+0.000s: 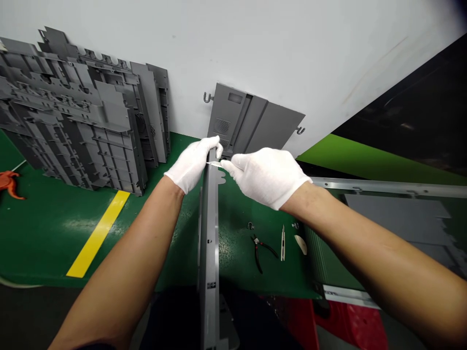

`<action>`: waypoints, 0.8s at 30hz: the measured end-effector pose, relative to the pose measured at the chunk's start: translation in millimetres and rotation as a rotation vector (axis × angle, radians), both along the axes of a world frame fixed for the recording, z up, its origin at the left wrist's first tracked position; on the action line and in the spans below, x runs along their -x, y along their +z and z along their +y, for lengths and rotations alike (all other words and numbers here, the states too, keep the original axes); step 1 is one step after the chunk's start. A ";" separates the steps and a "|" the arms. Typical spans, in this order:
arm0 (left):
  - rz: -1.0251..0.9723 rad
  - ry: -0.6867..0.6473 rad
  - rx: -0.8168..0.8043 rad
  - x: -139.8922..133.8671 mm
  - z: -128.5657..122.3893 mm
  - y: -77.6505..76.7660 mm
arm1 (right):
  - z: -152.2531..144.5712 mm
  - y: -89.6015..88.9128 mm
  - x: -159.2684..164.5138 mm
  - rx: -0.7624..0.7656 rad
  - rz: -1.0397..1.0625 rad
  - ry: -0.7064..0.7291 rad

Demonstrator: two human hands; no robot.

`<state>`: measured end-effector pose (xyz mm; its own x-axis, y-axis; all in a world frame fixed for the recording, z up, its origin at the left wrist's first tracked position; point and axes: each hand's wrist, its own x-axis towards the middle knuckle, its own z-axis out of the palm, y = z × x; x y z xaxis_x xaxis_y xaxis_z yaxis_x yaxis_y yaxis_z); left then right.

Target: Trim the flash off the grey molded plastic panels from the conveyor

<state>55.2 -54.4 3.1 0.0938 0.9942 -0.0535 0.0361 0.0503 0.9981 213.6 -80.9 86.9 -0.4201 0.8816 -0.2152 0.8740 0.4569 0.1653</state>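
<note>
A grey plastic panel (211, 218) stands on edge in front of me, its narrow side turned up and running toward my body. My left hand (195, 163), in a white glove, is closed around the far end of this panel. From the right, my gloved right hand (268, 175) grips a small knife (215, 164). The thin pale blade lies at the panel's edge, close to the left fingers. Most of the knife's handle is hidden inside the right hand.
Several grey moulded panels (116, 131) lean at the left, and another panel (255, 121) leans on the wall ahead. Pliers (257, 243), a cutter (282, 243) and a pale curved piece (301, 244) lie on the green table (164, 262). A metal-railed conveyor (394, 184) runs at right.
</note>
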 end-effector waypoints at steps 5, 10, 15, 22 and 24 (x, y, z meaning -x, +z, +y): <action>0.032 -0.007 -0.019 0.4 0.1 0.4 | -2.2 -0.2 0.3 -0.021 -0.012 0.002; 0.032 -0.024 -0.040 0.2 0.7 0.0 | -0.1 -2.7 -2.6 -0.046 0.028 0.024; -0.064 -0.041 0.000 2.2 5.0 -8.1 | -6.0 -5.0 -4.8 -0.039 0.089 0.062; -0.063 -0.029 -0.034 5.5 5.4 -10.5 | -18.2 -13.0 -13.4 -0.060 0.298 0.066; -0.070 -0.044 -0.055 6.1 1.3 -9.7 | -18.8 -12.9 -20.9 -0.063 0.442 0.011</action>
<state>49.1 -53.1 -6.6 0.1391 0.9902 0.0089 -0.0330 -0.0043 0.9994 234.6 -99.7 74.0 -0.4694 0.8820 0.0415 0.8619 0.4679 -0.1954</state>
